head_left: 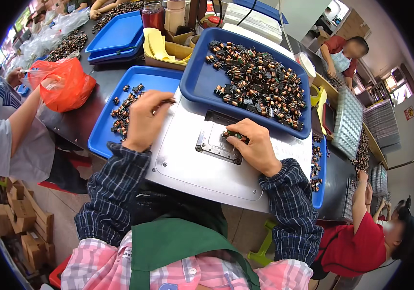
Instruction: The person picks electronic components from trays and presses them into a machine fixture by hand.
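Observation:
My right hand is closed in a pinch on a small copper-wound coil part, held at the metal fixture set into a silver machine top. To the left, my left hand is raised over the machine's edge with curled fingers. A small dark bit shows at its fingertips, too small to make out. Just beyond the fixture, a large blue tray holds a heap of similar coil parts. Beside my left hand, a lower blue tray carries more of them.
Another blue tray lies right of the machine. Stacked blue trays, a yellow-lined box and a red jar stand at the back. At left, a person handles a red plastic bag; other people sit at right.

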